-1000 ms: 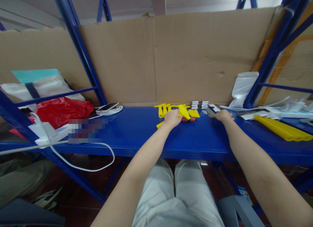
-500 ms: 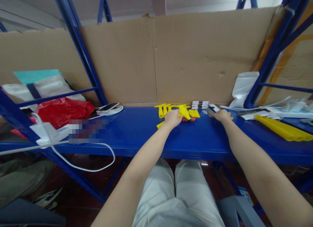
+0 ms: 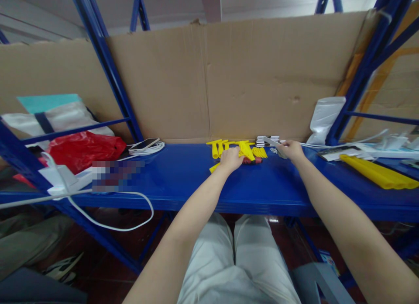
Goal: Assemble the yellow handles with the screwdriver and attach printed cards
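My left hand (image 3: 231, 159) is closed around a yellow T-shaped plastic piece (image 3: 246, 149), which points away to the right. Several similar yellow T-shaped pieces (image 3: 215, 149) lie just beyond that hand. Under the held piece, a red and black object (image 3: 252, 161) is partly hidden. My right hand (image 3: 293, 150) pinches a thin, flat, pale strip (image 3: 271, 141) that sticks out to the left. Small white and black packs (image 3: 261, 141) are stacked behind the strip. Small yellow flat pieces (image 3: 259, 152) and tiny whitish bits (image 3: 273, 150) lie between my hands.
A blue shelf top (image 3: 183, 181) runs against a cardboard wall (image 3: 262, 77). Long yellow tubes (image 3: 379, 171) lie at right near a white pouch (image 3: 327, 120). At left are a phone (image 3: 146, 143), a red bag (image 3: 85, 149) and a white cable (image 3: 152, 208) looping past the edge.
My right hand has shifted slightly left and up. The strip in it now extends left across the front of the packs. My left hand has stayed in place.
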`<state>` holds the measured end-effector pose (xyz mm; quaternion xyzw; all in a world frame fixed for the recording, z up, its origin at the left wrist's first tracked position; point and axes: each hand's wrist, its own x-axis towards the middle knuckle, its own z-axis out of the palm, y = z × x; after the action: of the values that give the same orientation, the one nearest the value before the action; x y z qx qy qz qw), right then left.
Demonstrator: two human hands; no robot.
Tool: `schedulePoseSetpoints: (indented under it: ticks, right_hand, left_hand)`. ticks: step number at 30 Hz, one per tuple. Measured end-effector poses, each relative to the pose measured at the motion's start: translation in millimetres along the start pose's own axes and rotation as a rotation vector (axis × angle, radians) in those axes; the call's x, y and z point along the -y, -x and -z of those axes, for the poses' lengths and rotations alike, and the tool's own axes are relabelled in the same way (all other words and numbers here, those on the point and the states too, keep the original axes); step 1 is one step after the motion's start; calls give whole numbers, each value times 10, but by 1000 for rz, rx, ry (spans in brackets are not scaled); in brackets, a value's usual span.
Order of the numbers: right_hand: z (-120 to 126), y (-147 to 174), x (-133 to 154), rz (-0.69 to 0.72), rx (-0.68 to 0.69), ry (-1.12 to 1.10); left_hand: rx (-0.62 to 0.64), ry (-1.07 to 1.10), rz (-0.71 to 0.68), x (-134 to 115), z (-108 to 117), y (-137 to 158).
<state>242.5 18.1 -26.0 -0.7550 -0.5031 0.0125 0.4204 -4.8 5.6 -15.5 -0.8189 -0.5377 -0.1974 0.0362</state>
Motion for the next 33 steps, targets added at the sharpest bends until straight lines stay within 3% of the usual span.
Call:
schedulePoseSetpoints:
  ticks: [4,9,17,33]
  right_hand:
    - [-36,92,147,96,132,-269]
    - [-55,250,367,246,235,-374]
    - [-84,378,481,325,385,-360]
    - [-114,420,521,361,462,-235]
  left_hand:
    - [-11,9,-6,2,-10,-5]
    - [-16,24,-7,4,-8,-7]
    - [-20,20,-12,3,-6,-1]
    - [-31,66,-4,-5,8,20]
